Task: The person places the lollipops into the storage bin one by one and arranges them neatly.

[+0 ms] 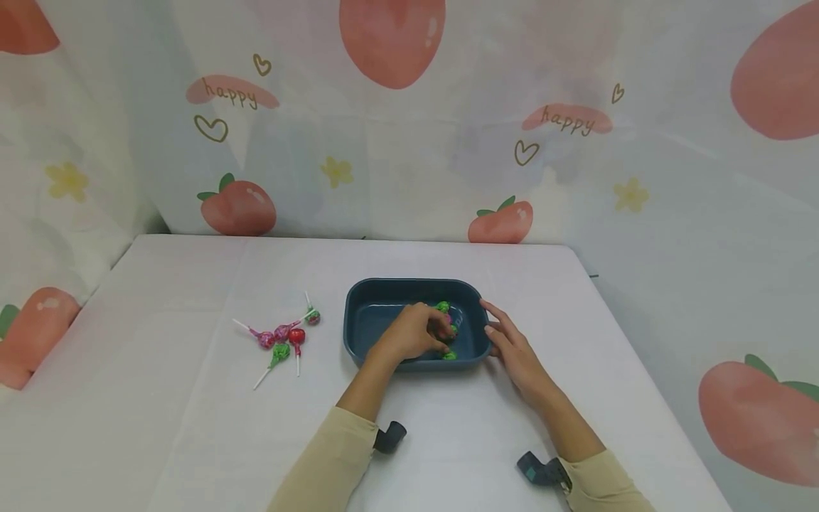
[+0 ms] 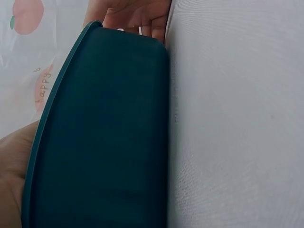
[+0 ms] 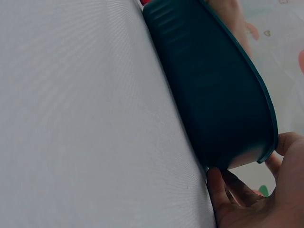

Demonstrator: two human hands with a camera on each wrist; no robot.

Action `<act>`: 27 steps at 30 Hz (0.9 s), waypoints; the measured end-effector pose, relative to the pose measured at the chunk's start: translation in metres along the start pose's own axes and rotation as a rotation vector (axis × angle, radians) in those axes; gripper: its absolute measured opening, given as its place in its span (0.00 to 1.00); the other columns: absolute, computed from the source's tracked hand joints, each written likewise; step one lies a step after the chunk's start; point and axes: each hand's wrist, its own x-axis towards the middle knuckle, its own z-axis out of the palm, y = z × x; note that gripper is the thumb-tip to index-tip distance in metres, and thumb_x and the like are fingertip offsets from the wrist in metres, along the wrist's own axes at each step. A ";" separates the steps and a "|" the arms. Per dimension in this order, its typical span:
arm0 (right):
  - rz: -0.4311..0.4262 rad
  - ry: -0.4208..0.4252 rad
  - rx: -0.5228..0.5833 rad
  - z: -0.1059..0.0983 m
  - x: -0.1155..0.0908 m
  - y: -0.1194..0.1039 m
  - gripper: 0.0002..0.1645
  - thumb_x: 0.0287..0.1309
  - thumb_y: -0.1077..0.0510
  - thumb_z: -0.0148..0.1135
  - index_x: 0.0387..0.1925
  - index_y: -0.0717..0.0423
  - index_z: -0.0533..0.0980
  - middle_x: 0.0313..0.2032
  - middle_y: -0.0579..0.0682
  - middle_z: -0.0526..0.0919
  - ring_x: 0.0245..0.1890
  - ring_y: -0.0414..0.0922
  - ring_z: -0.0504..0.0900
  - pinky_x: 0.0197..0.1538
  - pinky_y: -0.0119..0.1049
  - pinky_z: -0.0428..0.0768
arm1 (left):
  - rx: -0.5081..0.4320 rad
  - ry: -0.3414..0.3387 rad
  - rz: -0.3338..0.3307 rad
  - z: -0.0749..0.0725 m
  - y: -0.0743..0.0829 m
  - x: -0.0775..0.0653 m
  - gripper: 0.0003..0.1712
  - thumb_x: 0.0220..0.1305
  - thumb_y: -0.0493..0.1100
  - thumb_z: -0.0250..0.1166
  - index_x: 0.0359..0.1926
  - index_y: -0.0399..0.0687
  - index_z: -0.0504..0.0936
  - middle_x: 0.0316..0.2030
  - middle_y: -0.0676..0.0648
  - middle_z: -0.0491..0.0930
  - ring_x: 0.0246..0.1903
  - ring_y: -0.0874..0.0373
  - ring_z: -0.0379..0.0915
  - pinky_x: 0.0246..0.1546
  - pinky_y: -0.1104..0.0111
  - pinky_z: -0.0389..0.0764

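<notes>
A dark teal rectangular tray point(image 1: 377, 290) sits on the table. Over its near wall reaches my left hand point(image 1: 409, 333), bent fingers and thumb down among several green-wrapped and purple lollipops point(image 1: 451, 355) at the tray's right end. The hand covers part of them, and I cannot tell whether it grips one. My right hand point(image 1: 521, 359) is at the tray's right end, fingertips against the outer wall and rim. In the right wrist view, the fingers of that hand point(image 3: 289, 190) spread from the rim down to the base. The left wrist view mostly shows the tray's outer near wall point(image 2: 104, 128).
Left of the tray several lollipops lie in a loose cluster, among them a red one point(image 1: 297, 336) and a green one point(image 1: 280, 352). A white cloth covers the table point(image 1: 192, 306). Behind it hangs a curtain point(image 1: 409, 156) printed with peaches.
</notes>
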 end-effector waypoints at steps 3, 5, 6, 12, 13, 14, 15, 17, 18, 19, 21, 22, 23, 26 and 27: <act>-0.001 0.000 0.000 0.000 -0.001 -0.001 0.30 0.83 0.47 0.44 0.80 0.32 0.57 0.73 0.62 0.64 0.68 0.58 0.69 0.55 0.27 0.75 | 0.006 0.003 -0.001 -0.001 0.001 -0.001 0.13 0.51 0.32 0.82 0.38 0.43 0.90 0.33 0.51 0.86 0.34 0.63 0.79 0.40 0.68 0.80; -0.002 -0.002 0.002 0.000 -0.001 -0.002 0.30 0.83 0.47 0.44 0.80 0.32 0.57 0.73 0.63 0.63 0.68 0.58 0.68 0.55 0.27 0.75 | 0.002 0.003 -0.006 -0.002 0.002 -0.002 0.13 0.51 0.32 0.82 0.38 0.43 0.90 0.32 0.52 0.86 0.34 0.63 0.79 0.42 0.68 0.79; -0.002 -0.003 0.001 0.000 -0.001 -0.002 0.30 0.83 0.47 0.44 0.80 0.32 0.57 0.74 0.63 0.63 0.68 0.58 0.68 0.55 0.27 0.75 | -0.002 0.001 -0.010 -0.002 0.002 -0.003 0.13 0.51 0.32 0.82 0.38 0.43 0.90 0.31 0.52 0.86 0.34 0.63 0.79 0.42 0.68 0.79; -0.001 -0.005 0.001 -0.001 0.000 0.002 0.30 0.83 0.47 0.44 0.80 0.32 0.57 0.74 0.63 0.63 0.69 0.59 0.68 0.55 0.27 0.76 | -0.013 -0.009 -0.016 -0.003 0.003 -0.005 0.12 0.52 0.32 0.81 0.39 0.42 0.90 0.32 0.51 0.86 0.33 0.63 0.79 0.43 0.67 0.79; 0.001 -0.004 0.000 -0.001 0.000 0.002 0.30 0.83 0.47 0.44 0.80 0.32 0.57 0.74 0.63 0.63 0.69 0.58 0.68 0.55 0.27 0.76 | -0.013 -0.009 -0.015 -0.003 0.004 -0.005 0.12 0.52 0.32 0.81 0.38 0.42 0.90 0.32 0.51 0.86 0.33 0.63 0.78 0.42 0.67 0.79; 0.003 -0.004 0.000 -0.002 0.001 0.002 0.30 0.83 0.46 0.44 0.80 0.32 0.58 0.74 0.63 0.63 0.69 0.58 0.68 0.55 0.27 0.76 | -0.010 -0.007 -0.014 -0.003 0.004 -0.005 0.12 0.52 0.32 0.81 0.38 0.42 0.90 0.31 0.51 0.86 0.33 0.63 0.78 0.42 0.67 0.79; 0.005 -0.006 0.000 -0.002 0.001 0.002 0.30 0.83 0.46 0.44 0.80 0.31 0.57 0.74 0.62 0.63 0.69 0.58 0.67 0.55 0.27 0.76 | -0.009 -0.007 -0.016 -0.003 0.005 -0.005 0.12 0.52 0.33 0.82 0.38 0.42 0.90 0.31 0.52 0.85 0.32 0.63 0.78 0.42 0.67 0.79; 0.007 -0.006 -0.004 -0.002 0.000 0.002 0.30 0.83 0.45 0.44 0.80 0.31 0.58 0.74 0.62 0.62 0.69 0.58 0.67 0.55 0.26 0.76 | -0.007 -0.007 -0.020 -0.003 0.005 -0.005 0.12 0.51 0.33 0.82 0.37 0.42 0.90 0.29 0.54 0.84 0.32 0.62 0.78 0.41 0.66 0.78; 0.009 -0.004 -0.005 -0.003 0.000 0.001 0.29 0.83 0.45 0.44 0.80 0.30 0.58 0.74 0.61 0.62 0.69 0.58 0.67 0.55 0.26 0.76 | -0.004 -0.008 -0.021 -0.003 0.006 -0.005 0.12 0.51 0.33 0.82 0.37 0.43 0.90 0.28 0.55 0.84 0.32 0.62 0.78 0.41 0.66 0.78; 0.010 -0.004 -0.007 -0.003 0.000 0.000 0.29 0.83 0.44 0.44 0.80 0.29 0.58 0.74 0.61 0.62 0.69 0.57 0.67 0.55 0.26 0.75 | -0.003 -0.010 -0.022 -0.003 0.007 -0.005 0.12 0.51 0.33 0.82 0.37 0.43 0.90 0.27 0.55 0.83 0.32 0.62 0.77 0.41 0.66 0.78; 0.008 -0.007 -0.002 -0.003 -0.001 -0.001 0.29 0.83 0.44 0.44 0.80 0.29 0.58 0.74 0.61 0.63 0.69 0.57 0.67 0.55 0.27 0.75 | 0.000 -0.014 -0.021 -0.004 0.008 -0.005 0.12 0.52 0.33 0.82 0.37 0.42 0.90 0.27 0.57 0.83 0.32 0.62 0.78 0.41 0.66 0.78; 0.008 -0.008 0.000 -0.004 -0.001 -0.001 0.29 0.83 0.44 0.44 0.80 0.29 0.58 0.74 0.61 0.63 0.69 0.57 0.67 0.55 0.27 0.75 | 0.001 -0.017 -0.018 -0.004 0.009 -0.005 0.12 0.52 0.33 0.82 0.38 0.42 0.90 0.27 0.57 0.83 0.33 0.62 0.78 0.40 0.66 0.78; 0.007 -0.009 0.003 -0.004 -0.001 -0.002 0.29 0.83 0.45 0.44 0.80 0.29 0.58 0.73 0.61 0.63 0.69 0.57 0.68 0.55 0.27 0.76 | 0.004 -0.017 -0.013 -0.005 0.009 -0.005 0.12 0.52 0.33 0.82 0.38 0.42 0.90 0.27 0.56 0.83 0.33 0.62 0.78 0.40 0.67 0.79; 0.005 -0.015 0.008 -0.005 -0.001 -0.002 0.30 0.83 0.45 0.44 0.80 0.31 0.57 0.73 0.62 0.64 0.68 0.57 0.68 0.56 0.27 0.75 | 0.011 -0.010 0.006 -0.008 0.011 -0.005 0.12 0.52 0.34 0.82 0.38 0.42 0.90 0.29 0.55 0.84 0.34 0.61 0.79 0.38 0.68 0.79; 0.004 -0.015 0.010 -0.005 -0.001 -0.002 0.30 0.83 0.46 0.44 0.80 0.32 0.57 0.73 0.62 0.64 0.68 0.58 0.68 0.56 0.27 0.75 | 0.013 -0.009 0.013 -0.010 0.011 -0.006 0.12 0.53 0.34 0.82 0.39 0.42 0.90 0.30 0.54 0.85 0.34 0.61 0.79 0.37 0.69 0.79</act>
